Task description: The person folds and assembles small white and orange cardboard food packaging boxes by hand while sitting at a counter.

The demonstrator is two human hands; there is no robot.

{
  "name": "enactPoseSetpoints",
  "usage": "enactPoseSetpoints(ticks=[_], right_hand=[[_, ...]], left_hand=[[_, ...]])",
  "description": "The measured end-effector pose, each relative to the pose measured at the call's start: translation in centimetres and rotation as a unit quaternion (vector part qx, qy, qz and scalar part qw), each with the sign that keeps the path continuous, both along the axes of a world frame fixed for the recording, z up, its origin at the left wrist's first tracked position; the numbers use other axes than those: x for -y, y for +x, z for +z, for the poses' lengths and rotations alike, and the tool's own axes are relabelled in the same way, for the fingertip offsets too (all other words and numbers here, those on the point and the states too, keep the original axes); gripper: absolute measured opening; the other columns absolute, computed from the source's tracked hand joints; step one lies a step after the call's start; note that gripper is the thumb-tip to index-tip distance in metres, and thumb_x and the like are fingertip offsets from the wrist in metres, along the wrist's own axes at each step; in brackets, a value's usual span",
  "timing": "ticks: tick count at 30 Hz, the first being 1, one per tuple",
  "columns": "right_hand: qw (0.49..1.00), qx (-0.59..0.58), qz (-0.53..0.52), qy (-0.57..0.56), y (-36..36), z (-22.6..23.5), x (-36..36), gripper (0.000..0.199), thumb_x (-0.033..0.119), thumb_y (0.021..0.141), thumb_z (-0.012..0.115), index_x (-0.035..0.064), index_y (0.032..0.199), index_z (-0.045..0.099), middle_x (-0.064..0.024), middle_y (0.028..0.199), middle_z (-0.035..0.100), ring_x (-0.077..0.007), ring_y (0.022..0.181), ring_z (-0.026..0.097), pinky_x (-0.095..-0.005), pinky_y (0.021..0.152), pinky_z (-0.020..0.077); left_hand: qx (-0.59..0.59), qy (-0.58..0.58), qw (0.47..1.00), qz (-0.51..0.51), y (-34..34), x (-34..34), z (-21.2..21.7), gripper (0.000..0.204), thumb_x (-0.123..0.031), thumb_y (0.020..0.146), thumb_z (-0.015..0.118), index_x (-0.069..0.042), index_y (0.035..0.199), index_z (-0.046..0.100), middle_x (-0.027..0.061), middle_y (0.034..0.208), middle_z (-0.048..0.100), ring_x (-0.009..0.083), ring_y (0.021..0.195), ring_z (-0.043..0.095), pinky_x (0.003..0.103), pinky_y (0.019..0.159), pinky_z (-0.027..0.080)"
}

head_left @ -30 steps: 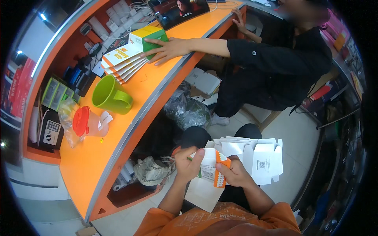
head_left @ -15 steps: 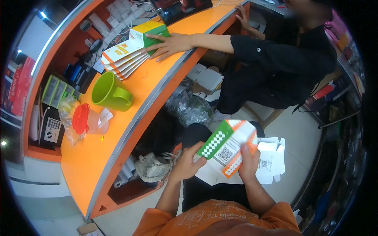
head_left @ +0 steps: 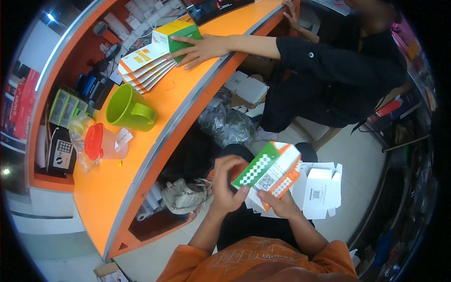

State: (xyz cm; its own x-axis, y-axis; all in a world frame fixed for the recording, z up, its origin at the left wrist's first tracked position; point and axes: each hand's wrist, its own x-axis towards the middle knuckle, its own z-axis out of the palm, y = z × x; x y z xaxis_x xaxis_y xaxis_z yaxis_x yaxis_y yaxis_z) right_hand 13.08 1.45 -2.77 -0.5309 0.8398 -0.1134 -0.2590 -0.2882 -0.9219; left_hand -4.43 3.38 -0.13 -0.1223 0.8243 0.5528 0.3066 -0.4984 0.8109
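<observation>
A green, white and orange cardboard box [head_left: 265,173] with a printed square code is held tilted above my lap. At its left end is my left hand [head_left: 226,190], thumb at the lower corner and fingers curved round the far side, where the tips are partly hidden. My right hand [head_left: 282,205] grips the lower right part, its thumb pressed on the orange edge and its other fingers hidden beneath. Under and right of the box, white unfolded cartons [head_left: 322,192] lie across my legs, flaps sticking out.
On the orange counter [head_left: 112,197] stand a green mug [head_left: 127,110], a red-lidded jug [head_left: 96,141] and a fanned stack of flattened cartons [head_left: 143,66]. A co-worker's hand [head_left: 199,49] rests on a green and yellow box there. Clear plastic bags [head_left: 225,117] lie below.
My right thumb has moved down from the box's right face to its lower orange edge. My left fingers have lifted and arched at the left end. The box has shifted slightly left.
</observation>
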Motion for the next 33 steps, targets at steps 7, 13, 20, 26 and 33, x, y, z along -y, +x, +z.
enactPoseSetpoints(ticks=[7,13,20,26,33], right_hand=[[0.984,0.072,-0.063,0.149,-1.3,-1.1,0.0,0.05,0.012,0.09,0.069,-0.0037,0.133,0.048,-0.0166,0.132,0.055,-0.0236,0.122,0.054,-0.0355,0.1,0.0445],[0.956,0.19,-0.07,0.212,-2.2,-1.5,0.2,0.063,0.019,0.085,0.074,-0.0017,0.137,0.046,-0.0247,0.149,0.032,-0.0349,0.139,0.033,-0.0432,0.111,0.0323],[0.947,0.2,-0.082,0.239,-1.9,-1.0,-0.5,0.036,0.012,0.086,0.075,0.0019,0.119,0.064,-0.0108,0.112,0.07,-0.0206,0.103,0.067,-0.0327,0.088,0.0524],[0.981,0.144,-0.072,0.111,-1.2,-0.8,-0.8,0.041,0.017,0.083,0.079,0.0041,0.119,0.064,-0.011,0.119,0.066,-0.0224,0.107,0.065,-0.0344,0.093,0.0513],[0.953,0.185,-0.24,0.015,5.3,-4.1,-3.6,0.046,0.011,0.083,0.078,-0.0016,0.122,0.058,-0.0138,0.118,0.065,-0.0205,0.105,0.064,-0.0318,0.089,0.0534]], left_hand=[[0.231,-0.27,0.934,-0.03,1.6,1.6,-3.0,0.034,-0.026,0.105,0.044,0.003,0.101,0.061,0.0086,0.093,0.06,0.0145,0.087,0.058,0.028,0.084,0.045],[0.316,-0.239,0.913,0.094,2.0,2.3,-2.9,0.053,-0.043,0.107,0.035,0.001,0.101,0.063,0.0099,0.097,0.069,0.0114,0.084,0.067,0.025,0.074,0.052],[0.282,-0.21,0.93,0.105,1.9,2.1,-3.3,0.056,-0.04,0.107,0.033,0.004,0.095,0.065,0.012,0.091,0.071,0.0122,0.077,0.067,0.026,0.069,0.052],[0.145,-0.246,0.957,-0.045,0.7,2.3,-4.1,0.039,-0.024,0.105,0.043,0.008,0.095,0.061,0.0157,0.085,0.069,0.0156,0.075,0.066,0.028,0.066,0.048],[-0.028,-0.238,0.963,-0.128,1.0,-1.3,-3.9,0.03,-0.023,0.1,0.052,0.002,0.113,0.062,0.0163,0.101,0.064,0.0253,0.092,0.062,0.038,0.086,0.048]])
